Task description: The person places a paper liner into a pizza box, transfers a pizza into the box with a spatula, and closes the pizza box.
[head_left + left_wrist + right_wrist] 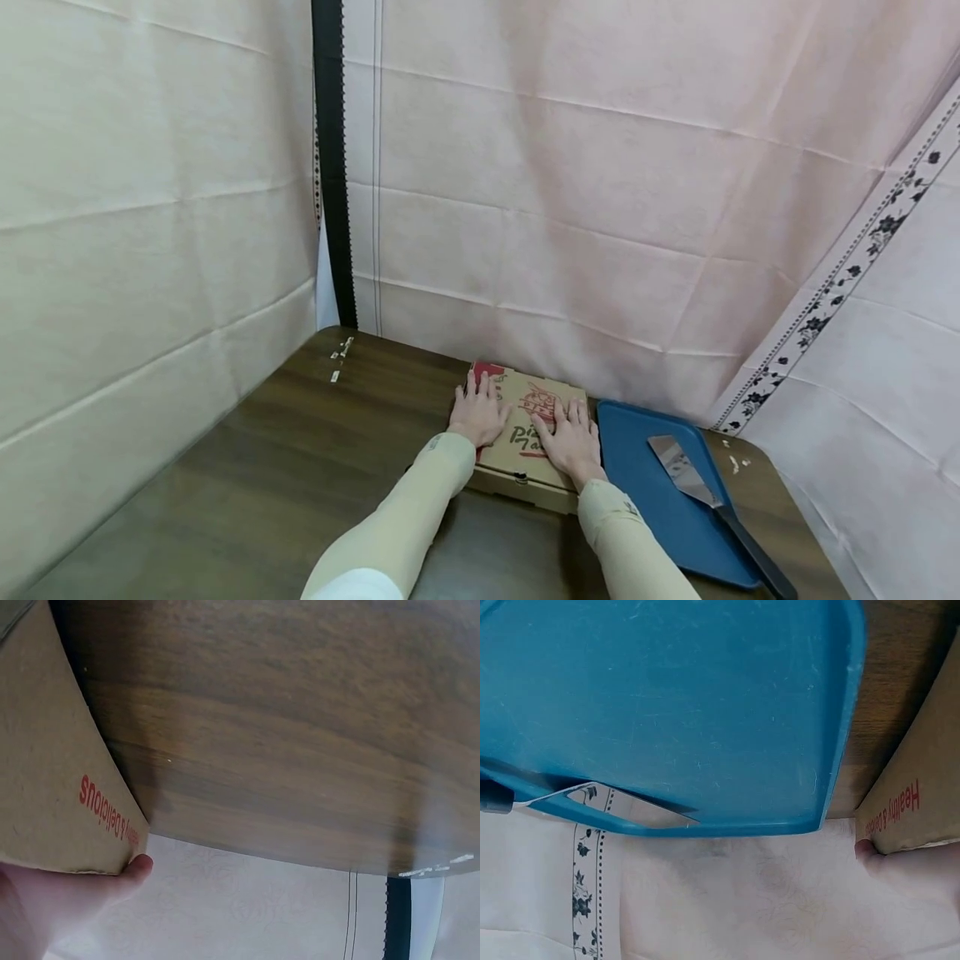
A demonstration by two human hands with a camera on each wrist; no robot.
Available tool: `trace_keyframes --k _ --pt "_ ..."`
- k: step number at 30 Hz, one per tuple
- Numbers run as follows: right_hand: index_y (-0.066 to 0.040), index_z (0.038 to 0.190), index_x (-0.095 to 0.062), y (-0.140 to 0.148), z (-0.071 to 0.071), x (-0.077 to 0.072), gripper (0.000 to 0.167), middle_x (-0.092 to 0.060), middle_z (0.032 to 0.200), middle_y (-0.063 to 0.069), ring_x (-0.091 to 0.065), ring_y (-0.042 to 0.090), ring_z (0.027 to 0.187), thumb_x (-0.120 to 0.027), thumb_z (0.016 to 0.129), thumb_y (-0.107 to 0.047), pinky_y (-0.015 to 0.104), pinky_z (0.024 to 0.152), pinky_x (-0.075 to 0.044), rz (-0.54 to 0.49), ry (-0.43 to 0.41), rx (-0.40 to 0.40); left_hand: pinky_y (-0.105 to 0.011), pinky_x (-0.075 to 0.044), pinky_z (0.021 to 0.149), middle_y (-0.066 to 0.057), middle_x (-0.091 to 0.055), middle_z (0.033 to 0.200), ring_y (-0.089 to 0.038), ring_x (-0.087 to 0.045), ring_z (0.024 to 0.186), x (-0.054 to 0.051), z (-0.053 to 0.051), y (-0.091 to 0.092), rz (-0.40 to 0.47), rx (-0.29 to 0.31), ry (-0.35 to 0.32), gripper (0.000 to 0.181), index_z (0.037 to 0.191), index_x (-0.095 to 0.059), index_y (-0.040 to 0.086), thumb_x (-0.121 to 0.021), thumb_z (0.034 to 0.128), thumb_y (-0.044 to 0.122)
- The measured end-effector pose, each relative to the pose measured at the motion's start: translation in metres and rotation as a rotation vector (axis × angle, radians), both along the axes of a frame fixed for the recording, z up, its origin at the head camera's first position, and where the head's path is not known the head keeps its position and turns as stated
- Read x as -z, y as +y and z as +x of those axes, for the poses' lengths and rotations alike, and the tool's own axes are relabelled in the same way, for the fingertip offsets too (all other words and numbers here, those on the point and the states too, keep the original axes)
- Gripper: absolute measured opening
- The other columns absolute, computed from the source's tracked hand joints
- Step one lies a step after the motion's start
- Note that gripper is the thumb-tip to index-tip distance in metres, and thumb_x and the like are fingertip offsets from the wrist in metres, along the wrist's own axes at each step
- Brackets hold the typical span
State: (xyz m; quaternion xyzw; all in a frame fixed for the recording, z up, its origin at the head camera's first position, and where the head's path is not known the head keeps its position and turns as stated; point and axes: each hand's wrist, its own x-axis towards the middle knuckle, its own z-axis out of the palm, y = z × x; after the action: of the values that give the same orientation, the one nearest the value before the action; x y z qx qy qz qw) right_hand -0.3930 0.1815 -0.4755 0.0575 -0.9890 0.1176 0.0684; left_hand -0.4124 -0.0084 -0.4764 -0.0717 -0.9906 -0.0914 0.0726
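Observation:
A closed cardboard pizza box (521,457) with red and dark print lies near the back edge of the table. My left hand (478,412) rests flat on the left part of its lid, fingers pointing away from me. On the right part lies my right hand (572,442), its fingers spread and straight. In the left wrist view, part of the left hand (71,904) shows along the top edge of the box's side (56,750). The right wrist view shows part of the right hand (915,881) at the box's other side (922,780).
Right of the box lies a blue tray (626,475). A metal turner (682,471) with a black handle lies across it, the handle reaching past the tray's near edge. Pale cloth (562,208) hangs behind the brown table (300,483). Small white scraps (335,376) are at the back left corner.

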Motion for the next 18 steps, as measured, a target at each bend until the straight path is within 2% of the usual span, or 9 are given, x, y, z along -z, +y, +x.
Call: trace_keyframes --k 10,14,18 --pt "-0.009 0.153 -0.025 -0.015 -0.004 -0.001 0.079 -0.015 0.160 0.023 -0.009 0.039 0.150 -0.030 0.097 -0.064 0.062 0.116 -0.017 0.027 -0.008 -0.005 -0.056 -0.024 0.116 -0.013 -0.021 0.161 -0.038 -0.014 0.149 0.000 -0.001 -0.017 0.033 0.013 -0.005 0.067 0.153 -0.026 0.007 -0.029 0.1020 0.052" --pt "-0.008 0.153 -0.025 -0.018 -0.005 -0.011 0.077 -0.014 0.160 0.024 -0.008 0.040 0.149 -0.033 0.098 -0.060 0.064 0.115 -0.016 0.015 -0.056 -0.034 -0.057 -0.023 0.117 -0.012 -0.021 0.161 -0.037 -0.013 0.150 -0.002 -0.001 -0.021 0.062 0.008 -0.021 0.068 0.153 -0.024 0.008 -0.028 0.1022 0.052" --pt "-0.005 0.152 -0.029 -0.016 -0.008 -0.033 0.073 -0.016 0.159 0.026 -0.010 0.043 0.148 -0.037 0.100 -0.055 0.067 0.113 -0.016 -0.010 -0.111 -0.082 -0.060 -0.021 0.116 -0.013 -0.021 0.161 -0.036 -0.013 0.150 -0.002 -0.004 -0.025 0.104 0.018 -0.064 0.066 0.153 -0.024 0.008 -0.031 0.1024 0.050"
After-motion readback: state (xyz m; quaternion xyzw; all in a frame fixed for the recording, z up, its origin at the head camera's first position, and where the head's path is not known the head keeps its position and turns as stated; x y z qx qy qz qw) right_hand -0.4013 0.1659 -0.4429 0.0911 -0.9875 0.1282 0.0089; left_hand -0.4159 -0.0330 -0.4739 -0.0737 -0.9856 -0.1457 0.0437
